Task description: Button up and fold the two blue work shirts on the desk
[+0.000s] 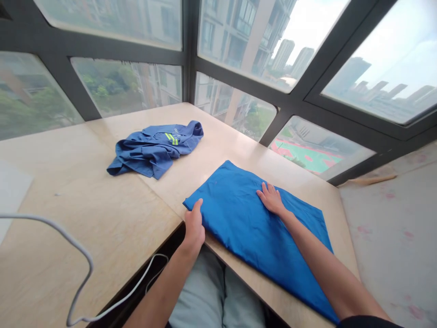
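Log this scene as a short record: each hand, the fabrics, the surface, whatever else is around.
Left hand: thumb over left corner of bright blue cloth, fingers curled
Right hand: spread flat on the cloth
Bright blue cloth: lying flat
Darker blue garment: crumpled, yellow-green stripes
Surface: pale tabletop
Also: white cable, window frames

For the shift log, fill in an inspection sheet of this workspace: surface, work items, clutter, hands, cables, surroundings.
Surface: pale tabletop, a seam running across it.
Work items: blue cloth, spread flat, lightly wrinkled.
Clutter: crumpled dull-blue garment with yellow-green stripes, apart from the cloth.
Hands: left hand at the cloth's left corner, fingertips hidden; right hand laid flat on the cloth.
Cables: white cable looping at the left, towards a dark gap.
Surroundings: windows behind, patterned wall at right.
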{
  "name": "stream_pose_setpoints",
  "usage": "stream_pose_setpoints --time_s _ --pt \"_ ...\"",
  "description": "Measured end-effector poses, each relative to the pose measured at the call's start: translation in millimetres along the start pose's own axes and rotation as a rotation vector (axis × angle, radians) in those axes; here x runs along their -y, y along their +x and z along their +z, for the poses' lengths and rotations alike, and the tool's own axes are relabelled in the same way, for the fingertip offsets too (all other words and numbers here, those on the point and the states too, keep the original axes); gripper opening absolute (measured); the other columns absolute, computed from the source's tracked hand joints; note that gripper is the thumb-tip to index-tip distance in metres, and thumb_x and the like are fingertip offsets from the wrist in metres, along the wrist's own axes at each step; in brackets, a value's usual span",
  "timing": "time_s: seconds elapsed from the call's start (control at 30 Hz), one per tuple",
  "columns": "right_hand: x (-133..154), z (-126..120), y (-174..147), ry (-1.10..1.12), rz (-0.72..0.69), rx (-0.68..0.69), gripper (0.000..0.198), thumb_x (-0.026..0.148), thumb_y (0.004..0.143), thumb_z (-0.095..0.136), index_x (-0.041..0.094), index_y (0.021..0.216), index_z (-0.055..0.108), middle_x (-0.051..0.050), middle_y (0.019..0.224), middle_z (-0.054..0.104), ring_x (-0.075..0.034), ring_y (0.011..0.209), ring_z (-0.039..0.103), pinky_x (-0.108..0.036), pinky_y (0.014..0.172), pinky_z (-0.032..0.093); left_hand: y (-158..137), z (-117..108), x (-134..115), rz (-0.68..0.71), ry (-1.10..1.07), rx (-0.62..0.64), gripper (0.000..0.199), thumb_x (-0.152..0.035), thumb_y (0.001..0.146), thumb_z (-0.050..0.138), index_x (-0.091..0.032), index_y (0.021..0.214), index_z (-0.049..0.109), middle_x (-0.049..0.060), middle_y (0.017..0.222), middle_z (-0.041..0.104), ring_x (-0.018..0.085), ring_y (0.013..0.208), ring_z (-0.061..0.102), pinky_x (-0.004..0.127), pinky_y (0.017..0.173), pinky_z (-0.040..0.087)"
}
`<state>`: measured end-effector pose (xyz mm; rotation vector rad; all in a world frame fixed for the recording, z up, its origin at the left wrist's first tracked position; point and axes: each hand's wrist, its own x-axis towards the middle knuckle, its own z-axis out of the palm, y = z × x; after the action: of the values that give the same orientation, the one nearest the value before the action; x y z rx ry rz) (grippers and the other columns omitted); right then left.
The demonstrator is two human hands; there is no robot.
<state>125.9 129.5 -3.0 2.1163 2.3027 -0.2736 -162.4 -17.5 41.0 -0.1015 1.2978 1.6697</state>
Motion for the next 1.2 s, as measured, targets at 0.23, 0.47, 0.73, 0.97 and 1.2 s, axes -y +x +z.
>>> stream_pose_setpoints --time_s 0.23,0.47,0.73,0.97,1.2 --pt "40 -15 7 0.447 -0.013 -0.173 0.072 0.062 0.095 0.03 0.009 0.142 0.047 -0.02 0.149 0.045 -0.03 0.141 0.039 -0.047 0.116 0.029 -34 21 12 0.439 0.491 0.351 0.035 -0.028 0.091 0.055 -0.014 0.122 0.065 0.014 0.13 0.065 0.025 0.128 0.056 0.042 0.114 0.04" --pt "108 -61 12 0.994 0.086 0.082 0.062 0.068 0.09 0.041 0.017 0.12 0.063 -0.014 0.119 0.069 -0.026 0.103 0.068 -0.034 0.077 0.057 -67 29 32 0.789 1.081 0.854 0.069 -0.006 0.076 0.047 -0.004 0.145 0.044 0.019 0.151 0.042 0.027 0.143 0.039 0.044 0.12 0.032" --pt "103 -92 21 0.792 0.17 0.032 0.017 0.021 0.058 0.082 0.015 0.066 0.068 -0.006 0.068 0.072 -0.023 0.067 0.068 -0.032 0.062 0.055 -86 21 51 1.081 1.327 1.209 0.071 -0.011 0.075 0.047 -0.003 0.146 0.042 0.021 0.151 0.042 0.031 0.142 0.038 0.046 0.119 0.031" --pt "79 -100 6 1.031 0.27 0.045 0.011 0.014 0.059 0.078 0.015 0.066 0.069 -0.005 0.069 0.073 -0.025 0.068 0.07 -0.037 0.064 0.06 -91 0 45 1.051 1.147 1.211 0.078 -0.005 0.071 0.046 -0.005 0.148 0.04 0.019 0.151 0.043 0.028 0.142 0.039 0.045 0.117 0.035" --pt "120 -130 15 1.182 0.22 -0.037 0.013 0.013 0.058 0.076 0.014 0.065 0.064 -0.001 0.057 0.067 -0.017 0.054 0.064 -0.03 0.055 0.058 -100 20 -17 0.677 0.575 0.59 0.04 -0.031 0.095 0.049 -0.016 0.13 0.063 0.012 0.129 0.067 0.025 0.128 0.057 0.037 0.109 0.046"
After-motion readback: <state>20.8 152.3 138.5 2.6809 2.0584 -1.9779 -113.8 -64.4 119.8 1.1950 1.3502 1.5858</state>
